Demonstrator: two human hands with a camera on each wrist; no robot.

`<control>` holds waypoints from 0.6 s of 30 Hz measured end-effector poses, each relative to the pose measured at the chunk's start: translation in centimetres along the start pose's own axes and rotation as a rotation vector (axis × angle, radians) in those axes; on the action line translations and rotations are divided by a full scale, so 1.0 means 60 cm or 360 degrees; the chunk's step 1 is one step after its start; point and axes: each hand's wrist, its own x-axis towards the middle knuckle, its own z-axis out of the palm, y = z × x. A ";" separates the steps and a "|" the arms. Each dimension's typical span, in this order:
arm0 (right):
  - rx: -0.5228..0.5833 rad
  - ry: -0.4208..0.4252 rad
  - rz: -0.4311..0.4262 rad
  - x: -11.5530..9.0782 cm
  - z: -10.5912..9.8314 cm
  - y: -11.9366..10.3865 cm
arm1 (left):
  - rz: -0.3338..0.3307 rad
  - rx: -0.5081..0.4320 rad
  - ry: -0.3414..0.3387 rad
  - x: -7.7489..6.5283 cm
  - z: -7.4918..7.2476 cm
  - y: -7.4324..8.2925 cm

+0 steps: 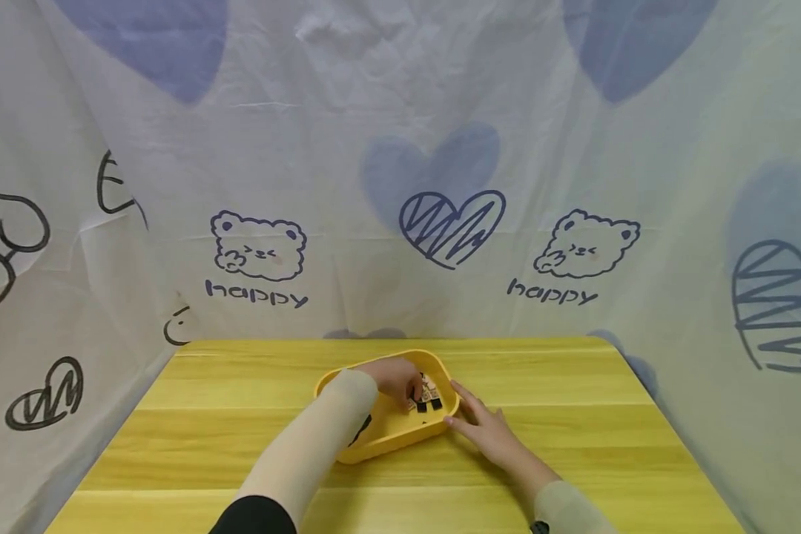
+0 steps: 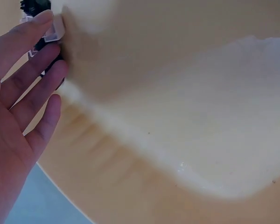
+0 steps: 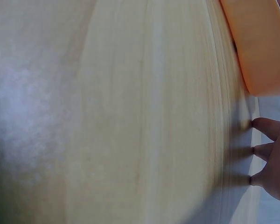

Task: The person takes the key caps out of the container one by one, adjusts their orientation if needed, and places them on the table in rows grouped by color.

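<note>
A yellow tray [image 1: 394,443] with rounded corners sits at an angle on the wooden table. My left hand [image 1: 395,376] reaches down into it. In the left wrist view, my left hand [image 2: 25,88] has its thumb and fingertips on a small piece with black and clear parts [image 2: 56,29], which it seems to pinch; the fingers partly hide it. Several small pale pieces with black ends [image 1: 429,397] lie beside that hand inside the tray. At the tray's right end, my right hand [image 1: 490,434] touches the outer wall with spread fingers. Fingertips of my right hand [image 3: 275,156] rest by the orange-looking tray wall [image 3: 261,51].
The wood-grain table [image 1: 561,437] extends on both sides of the tray. Behind it hangs a pale cloth [image 1: 360,289] printed with hearts and bears. A dark object [image 1: 360,430] shows partly behind my left forearm inside the tray.
</note>
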 end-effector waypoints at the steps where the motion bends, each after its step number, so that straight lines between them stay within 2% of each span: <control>1: -0.0003 0.0002 -0.0004 0.000 0.000 0.000 | 0.0008 0.0016 0.0002 0.001 0.002 0.000; 10: 0.0004 0.0000 -0.0012 0.004 0.002 0.005 | 0.0070 0.0112 0.0002 0.003 0.007 0.000; 18: 0.0009 -0.0001 -0.0023 0.004 0.003 0.011 | 0.0098 0.0049 0.0041 0.010 0.012 -0.012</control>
